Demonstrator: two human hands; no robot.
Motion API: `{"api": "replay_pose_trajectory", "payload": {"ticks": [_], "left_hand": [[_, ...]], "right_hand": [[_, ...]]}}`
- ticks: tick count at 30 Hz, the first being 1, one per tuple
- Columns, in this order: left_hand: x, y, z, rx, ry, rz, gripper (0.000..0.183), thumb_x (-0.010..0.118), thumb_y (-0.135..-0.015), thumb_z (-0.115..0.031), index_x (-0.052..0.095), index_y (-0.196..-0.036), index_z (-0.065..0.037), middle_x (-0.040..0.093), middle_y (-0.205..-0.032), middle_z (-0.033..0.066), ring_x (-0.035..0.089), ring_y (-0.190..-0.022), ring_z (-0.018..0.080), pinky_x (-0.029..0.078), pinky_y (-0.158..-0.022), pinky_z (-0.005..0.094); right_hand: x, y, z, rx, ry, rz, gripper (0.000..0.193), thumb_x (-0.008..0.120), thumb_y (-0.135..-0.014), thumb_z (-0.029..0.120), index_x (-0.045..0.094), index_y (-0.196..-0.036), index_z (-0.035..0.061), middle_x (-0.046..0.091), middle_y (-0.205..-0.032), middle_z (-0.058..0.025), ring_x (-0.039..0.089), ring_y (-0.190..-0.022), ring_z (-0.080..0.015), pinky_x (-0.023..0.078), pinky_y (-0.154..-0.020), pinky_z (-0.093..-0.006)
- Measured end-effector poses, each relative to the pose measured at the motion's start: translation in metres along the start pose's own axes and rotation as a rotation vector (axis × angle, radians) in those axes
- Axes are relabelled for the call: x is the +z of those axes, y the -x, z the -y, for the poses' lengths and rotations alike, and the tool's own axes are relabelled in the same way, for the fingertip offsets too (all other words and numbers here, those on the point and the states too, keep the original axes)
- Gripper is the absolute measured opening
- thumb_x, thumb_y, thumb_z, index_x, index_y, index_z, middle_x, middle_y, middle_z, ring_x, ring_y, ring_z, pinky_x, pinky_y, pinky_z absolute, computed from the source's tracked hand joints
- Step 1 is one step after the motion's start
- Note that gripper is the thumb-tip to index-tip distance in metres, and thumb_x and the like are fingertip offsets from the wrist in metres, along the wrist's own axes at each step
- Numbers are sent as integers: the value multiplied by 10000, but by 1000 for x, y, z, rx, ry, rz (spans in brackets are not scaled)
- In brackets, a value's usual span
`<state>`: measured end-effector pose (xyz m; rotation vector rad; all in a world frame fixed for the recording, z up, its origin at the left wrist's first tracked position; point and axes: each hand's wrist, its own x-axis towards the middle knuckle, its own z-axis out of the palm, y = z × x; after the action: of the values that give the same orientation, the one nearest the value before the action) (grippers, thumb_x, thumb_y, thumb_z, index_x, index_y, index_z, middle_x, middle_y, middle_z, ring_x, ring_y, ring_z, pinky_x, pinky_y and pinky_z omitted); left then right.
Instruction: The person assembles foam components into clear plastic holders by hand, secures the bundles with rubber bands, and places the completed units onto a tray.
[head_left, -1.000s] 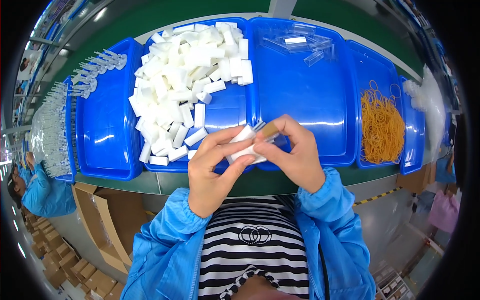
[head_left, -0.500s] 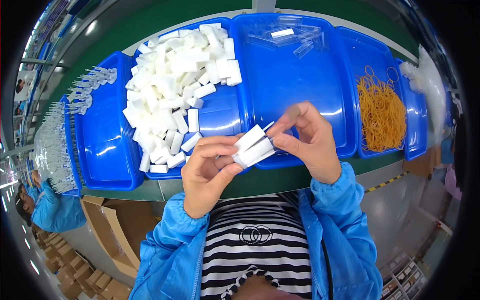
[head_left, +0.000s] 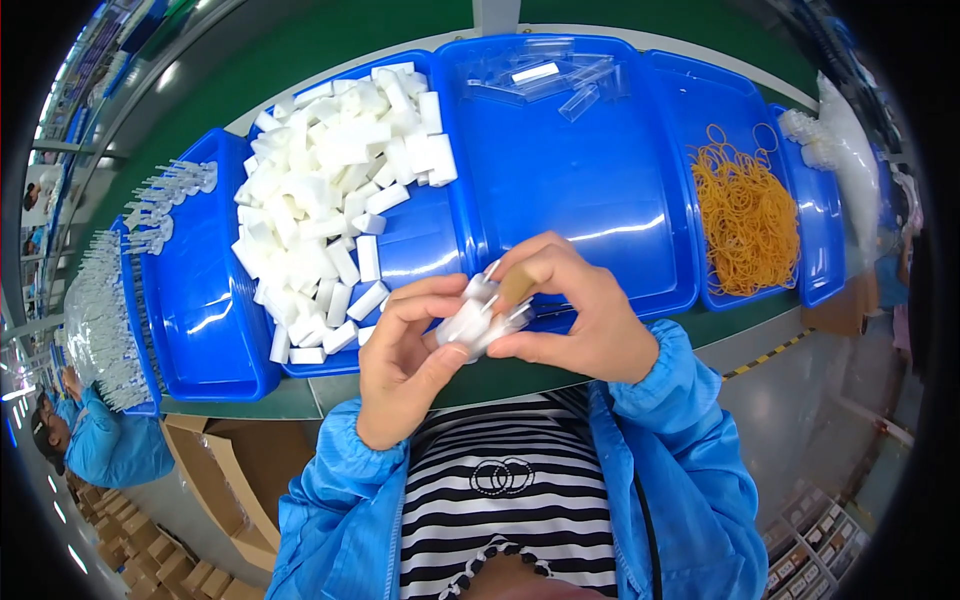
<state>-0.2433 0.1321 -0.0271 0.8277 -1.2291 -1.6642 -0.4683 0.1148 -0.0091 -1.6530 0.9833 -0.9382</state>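
Observation:
My left hand (head_left: 405,360) and my right hand (head_left: 575,310) meet in front of my chest, both closed on a small bundle of white blocks (head_left: 470,320). An orange rubber band (head_left: 518,285) sits under my right fingers at the bundle's upper end. The bundle hovers over the near edge of the blue tray (head_left: 600,200) in the middle. A heap of loose white blocks (head_left: 330,200) fills the blue tray to the left of my hands.
A blue tray at the right holds a pile of orange rubber bands (head_left: 745,215). Clear plastic pieces (head_left: 550,75) lie at the far end of the middle tray. Clear finished parts (head_left: 130,260) line the far-left tray. Another person in blue (head_left: 100,450) sits at lower left.
My hands have drawn closer together around the bundle, and my right fingers have brought an orange band onto its upper end.

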Motion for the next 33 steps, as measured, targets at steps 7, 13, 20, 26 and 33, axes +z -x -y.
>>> {"api": "replay_pose_trajectory", "payload": {"ticks": [7,13,20,26,33], "left_hand": [[-3,1,-7,-161,50,-98,287,670,-894,12,567,-1161,23,556,-1314,175,583,-1173,239,504,-987,365],[-2,-1,-9,-240,307,-106,433,598,-984,-298,488,-1286,-8,544,-1344,184,550,-1247,314,503,-1000,501],[0,-1,-13,-296,380,-100,481,548,-1005,-296,424,-1356,8,531,-1351,187,530,-1270,312,521,-977,513],[-3,2,-1,-133,127,-207,390,563,-993,-237,500,-1285,14,568,-1299,174,562,-1215,305,475,-1009,527],[-21,-9,14,-117,100,-199,374,494,-1042,-231,469,-1317,21,528,-1336,161,528,-1231,238,437,-1085,466]], "right_hand": [[-24,-28,16,-138,278,179,296,832,-758,210,673,-967,72,650,-1020,-63,603,-1007,-240,481,-873,-350],[-62,-103,-38,-335,1047,-295,147,711,-852,158,689,-972,76,692,-941,-77,624,-903,-261,489,-804,-389],[-51,-122,-71,-344,1410,-231,150,671,-795,131,658,-939,89,661,-885,-76,623,-903,-255,476,-798,-391],[-34,-91,-56,-360,1219,-60,65,644,-713,162,663,-731,103,652,-795,-74,655,-827,-272,520,-674,-423],[-38,-55,-34,-131,988,-183,180,724,-765,142,625,-892,62,646,-861,-85,629,-870,-280,502,-726,-406]]}}
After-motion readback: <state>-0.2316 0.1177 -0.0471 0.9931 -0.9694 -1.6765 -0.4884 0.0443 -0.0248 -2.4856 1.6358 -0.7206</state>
